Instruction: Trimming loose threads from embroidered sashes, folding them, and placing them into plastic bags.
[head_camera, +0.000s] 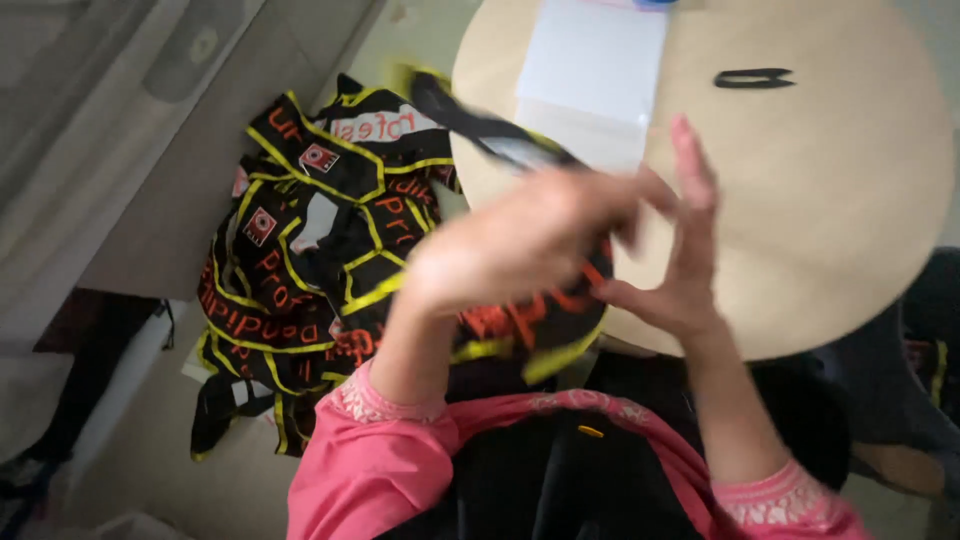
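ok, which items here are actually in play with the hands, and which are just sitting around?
In play:
- left hand and right hand, both on the black fabric piece with yellow edging and orange print
- black strap rising from the hands, blurred

Lying about:
- pile of matching black pieces on the floor
- black snips on the round table
- white box on the table

Both hands on black-yellow fabric

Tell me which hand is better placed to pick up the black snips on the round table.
Right. The right hand is raised over the table, nearer the snips; the left hand is busy on the black strap.
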